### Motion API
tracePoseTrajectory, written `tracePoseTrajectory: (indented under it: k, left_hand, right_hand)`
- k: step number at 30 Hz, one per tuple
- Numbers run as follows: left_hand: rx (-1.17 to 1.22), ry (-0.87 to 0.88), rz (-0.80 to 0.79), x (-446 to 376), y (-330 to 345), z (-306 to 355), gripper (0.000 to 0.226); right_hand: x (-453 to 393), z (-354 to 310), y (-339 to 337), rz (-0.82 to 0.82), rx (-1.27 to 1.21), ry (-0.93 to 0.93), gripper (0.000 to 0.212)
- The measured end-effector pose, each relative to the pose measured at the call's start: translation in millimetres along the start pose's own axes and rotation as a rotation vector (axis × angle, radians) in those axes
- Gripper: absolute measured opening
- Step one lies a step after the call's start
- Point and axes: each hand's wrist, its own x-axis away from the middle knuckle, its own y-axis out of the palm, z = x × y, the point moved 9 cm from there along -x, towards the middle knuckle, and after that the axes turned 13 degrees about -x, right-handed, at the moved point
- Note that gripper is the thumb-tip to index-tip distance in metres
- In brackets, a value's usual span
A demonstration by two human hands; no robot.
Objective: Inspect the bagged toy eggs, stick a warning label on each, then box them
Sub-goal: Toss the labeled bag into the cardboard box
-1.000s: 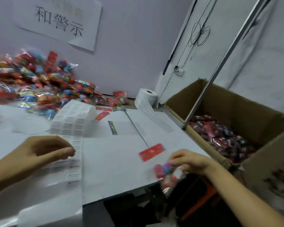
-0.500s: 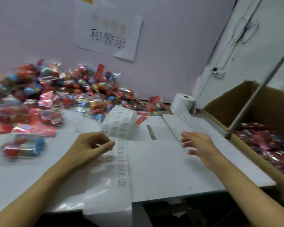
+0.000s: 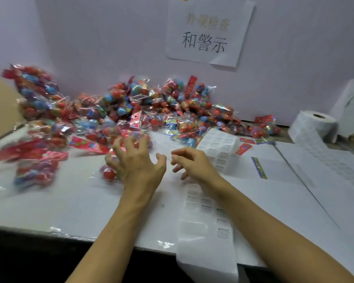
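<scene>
Fingers [image 3: 129, 144] spread and curled, our left hand [image 3: 137, 162] claws over a bag [image 3: 108, 173] at the pile's [image 3: 131, 111] edge on the tabletop [image 3: 70, 205], while our empty right hand [image 3: 192, 164], loosely curled, hovers by the labels [image 3: 219, 148], likely ready to peel one.

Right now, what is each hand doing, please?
Left hand: open, fingers spread over a bag of toy eggs, holding nothing yet.
Right hand: open, loosely curled, empty.

Two label rolls [image 3: 313, 127], one wall notice [image 3: 207, 31], two hands [image 3: 137, 164].
</scene>
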Motion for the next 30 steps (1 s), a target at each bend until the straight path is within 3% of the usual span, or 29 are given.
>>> tracePoseTrajectory:
  k: [2, 4, 10, 14, 16, 19, 22, 24, 25, 28, 30]
  left_hand:
    - [-0.084, -0.090, -0.219, -4, 19, -17, 0.056]
    - [-0.106, -0.088, -0.303, -4, 30, -20, 0.065]
    - [0.063, -0.053, -0.159, -4, 18, -6, 0.076]
    - [0.377, -0.057, 0.063, -4, 1, -5, 0.065]
    - [0.504, 0.014, 0.086, -1, 0, 6, 0.060]
    - [0.646, 0.151, 0.027, 9, 8, 29, 0.053]
    - [0.732, 0.203, -0.054, 14, 14, 41, 0.033]
    - [0.770, 0.182, -0.095, 13, 17, 40, 0.025]
    - [0.773, 0.156, -0.105, 12, 19, 37, 0.023]
    - [0.717, 0.069, -0.142, 7, 27, 28, 0.028]
    - [0.713, 0.010, -0.230, 6, 37, 24, 0.035]
  right_hand:
    - [-3, 12, -5, 0.009, 0.043, 0.045, 0.007]
    - [-2, 21, -13, 0.007, 0.033, 0.051, 0.010]
    - [6, 29, -30, 0.068, -0.145, 0.003, 0.011]
    - [8, 27, -29, 0.070, -0.217, 0.018, 0.017]
    - [10, 24, -24, 0.051, -0.294, 0.032, 0.033]
    - [10, 25, -16, -0.012, -0.358, 0.076, 0.057]
    - [9, 19, -14, -0.067, -0.321, 0.027, 0.034]
    - [9, 18, -21, -0.042, -0.318, -0.004, 0.015]
    - [8, 21, -24, -0.027, -0.340, -0.001, 0.016]
    - [6, 24, -28, -0.013, -0.428, 0.023, 0.038]
    - [5, 23, -29, -0.014, -0.444, 0.035, 0.041]
